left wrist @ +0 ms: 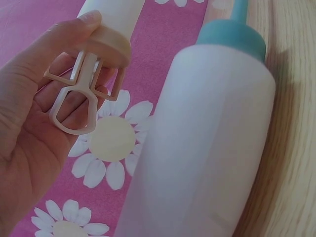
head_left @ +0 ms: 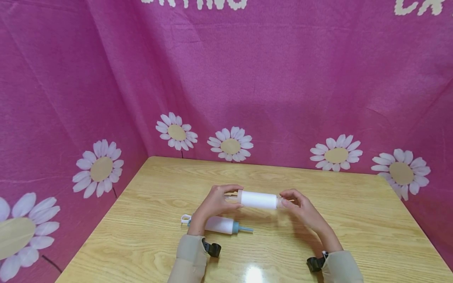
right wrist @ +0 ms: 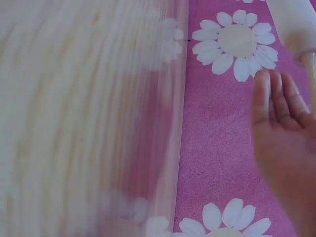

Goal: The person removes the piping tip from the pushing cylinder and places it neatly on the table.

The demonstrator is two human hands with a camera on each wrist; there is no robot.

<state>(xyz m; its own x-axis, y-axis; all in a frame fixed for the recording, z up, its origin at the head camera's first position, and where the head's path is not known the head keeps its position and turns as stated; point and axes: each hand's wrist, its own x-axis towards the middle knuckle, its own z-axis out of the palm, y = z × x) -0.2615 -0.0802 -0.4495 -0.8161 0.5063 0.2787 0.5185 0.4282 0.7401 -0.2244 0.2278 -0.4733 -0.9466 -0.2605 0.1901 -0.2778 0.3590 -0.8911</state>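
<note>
A white-barrelled icing syringe (head_left: 258, 199) with beige ends lies level in the air above the table. My left hand (head_left: 217, 200) grips its plunger end, with the thumb on the beige collar (left wrist: 106, 45). A ring handle (left wrist: 74, 111) and two side loops stick out towards that palm. Around the nozzle end is my right hand (head_left: 301, 206), its fingers (right wrist: 279, 98) nearly straight beside the nozzle (right wrist: 309, 74); its thumb is hidden in the right wrist view. A second syringe (head_left: 219, 225) with a teal collar and nozzle rests on the table below the left hand, partly covered by the wrist.
The wooden table (head_left: 269, 251) has its far edge against a pink cloth (head_left: 283, 78) printed with white daisies. The cloth also hangs at the left. Black wrist cameras (head_left: 214, 250) sit on both wrists.
</note>
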